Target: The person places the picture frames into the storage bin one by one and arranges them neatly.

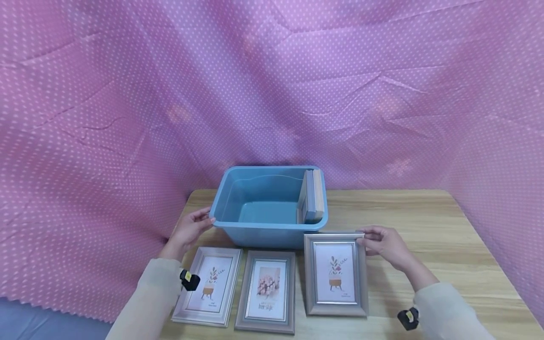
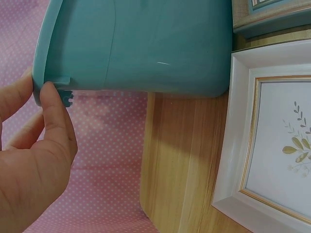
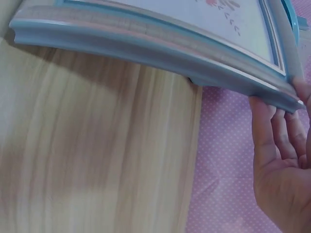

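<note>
My left hand (image 1: 190,231) pinches the rim at the near left corner of a blue plastic bin (image 1: 263,234), thumb on one side and fingers on the other in the left wrist view. With its thumb in front and fingers behind, my right hand (image 1: 386,244) grips the upper right corner of a picture frame (image 1: 312,274). That frame is tilted, its top edge raised beside the bin's near right corner, and shows a potted plant print. Inside the bin, two picture frames (image 1: 310,198) stand on edge against the right wall.
Two more picture frames lie face up in front of the bin: a whitish one (image 1: 193,304) at the left and a brownish one (image 1: 246,293) in the middle. Wood-grain table (image 1: 408,212) spreads under everything. A pink dotted cloth (image 1: 272,94) hangs behind and around it.
</note>
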Demonstrator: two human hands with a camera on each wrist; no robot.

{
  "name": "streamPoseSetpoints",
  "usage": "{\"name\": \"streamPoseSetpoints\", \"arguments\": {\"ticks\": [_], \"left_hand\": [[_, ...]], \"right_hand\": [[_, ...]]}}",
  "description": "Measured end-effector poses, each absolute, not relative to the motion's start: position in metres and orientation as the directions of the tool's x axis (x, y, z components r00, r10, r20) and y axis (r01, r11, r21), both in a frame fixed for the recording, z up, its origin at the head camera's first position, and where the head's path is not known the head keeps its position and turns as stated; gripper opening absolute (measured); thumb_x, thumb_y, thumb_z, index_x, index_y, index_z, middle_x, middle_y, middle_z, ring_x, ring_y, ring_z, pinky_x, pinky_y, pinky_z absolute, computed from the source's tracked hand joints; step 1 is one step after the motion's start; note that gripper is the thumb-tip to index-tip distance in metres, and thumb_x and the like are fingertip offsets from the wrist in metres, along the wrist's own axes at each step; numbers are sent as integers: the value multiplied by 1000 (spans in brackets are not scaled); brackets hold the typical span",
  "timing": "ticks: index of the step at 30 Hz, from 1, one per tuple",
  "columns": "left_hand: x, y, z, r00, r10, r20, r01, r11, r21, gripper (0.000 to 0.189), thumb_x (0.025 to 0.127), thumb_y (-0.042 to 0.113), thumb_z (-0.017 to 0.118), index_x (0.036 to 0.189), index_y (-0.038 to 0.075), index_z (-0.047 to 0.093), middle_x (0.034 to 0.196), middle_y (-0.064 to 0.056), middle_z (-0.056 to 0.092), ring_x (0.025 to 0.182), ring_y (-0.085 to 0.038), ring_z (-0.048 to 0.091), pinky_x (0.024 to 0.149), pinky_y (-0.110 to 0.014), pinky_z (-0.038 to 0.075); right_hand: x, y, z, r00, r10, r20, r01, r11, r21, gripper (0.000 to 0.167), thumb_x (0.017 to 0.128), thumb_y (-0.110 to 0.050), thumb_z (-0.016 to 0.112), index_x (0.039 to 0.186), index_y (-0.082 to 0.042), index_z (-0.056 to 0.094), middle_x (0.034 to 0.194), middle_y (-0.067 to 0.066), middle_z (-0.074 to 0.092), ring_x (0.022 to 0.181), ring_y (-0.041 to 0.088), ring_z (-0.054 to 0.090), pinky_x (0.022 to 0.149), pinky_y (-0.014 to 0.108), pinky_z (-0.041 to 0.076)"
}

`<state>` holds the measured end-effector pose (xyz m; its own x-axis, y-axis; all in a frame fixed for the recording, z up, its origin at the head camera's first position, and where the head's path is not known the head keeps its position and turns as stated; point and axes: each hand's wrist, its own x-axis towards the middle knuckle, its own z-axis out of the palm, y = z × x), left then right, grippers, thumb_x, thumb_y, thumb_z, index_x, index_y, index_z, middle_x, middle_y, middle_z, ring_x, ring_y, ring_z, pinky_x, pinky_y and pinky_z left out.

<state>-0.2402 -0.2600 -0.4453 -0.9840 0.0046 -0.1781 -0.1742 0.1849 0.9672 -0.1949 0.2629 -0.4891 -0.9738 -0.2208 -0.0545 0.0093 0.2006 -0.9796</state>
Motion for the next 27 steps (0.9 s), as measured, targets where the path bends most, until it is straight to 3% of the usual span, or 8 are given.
{"name": "streamPoseSetpoints", "arguments": {"ticks": [8, 18, 27], "left_hand": [[-232, -262, -442, -984, 17, -177, -171, 177, 969, 53, 93, 7, 61, 141, -3, 40, 131, -26, 49, 107, -18, 58, 99, -34, 45], [-227, -264, -440, -981, 16, -191, -185, 189, 964, 53, 93, 8, 61, 141, -2, 41, 131, -25, 49, 110, -21, 56, 94, -27, 48], [-226, -266, -441, -980, 2, -198, -194, 190, 962, 53, 92, 7, 62, 140, -1, 42, 130, -25, 49, 107, -19, 57, 94, -28, 49]], "right_hand": [[-182, 263, -471, -967, -256, -5, -51, 213, -976, 40, 86, -8, 70, 116, 14, 56, 102, 24, 66, 83, 16, 67, 69, 38, 60], [-173, 264, -451, -961, -270, 54, -120, 236, -964, 36, 86, -4, 70, 114, 13, 57, 97, 23, 64, 81, 16, 67, 68, 36, 60], [-167, 263, -430, -932, -319, 171, -260, 261, -930, 30, 84, 0, 69, 111, 11, 60, 90, 18, 65, 77, 14, 65, 67, 35, 60]]}}
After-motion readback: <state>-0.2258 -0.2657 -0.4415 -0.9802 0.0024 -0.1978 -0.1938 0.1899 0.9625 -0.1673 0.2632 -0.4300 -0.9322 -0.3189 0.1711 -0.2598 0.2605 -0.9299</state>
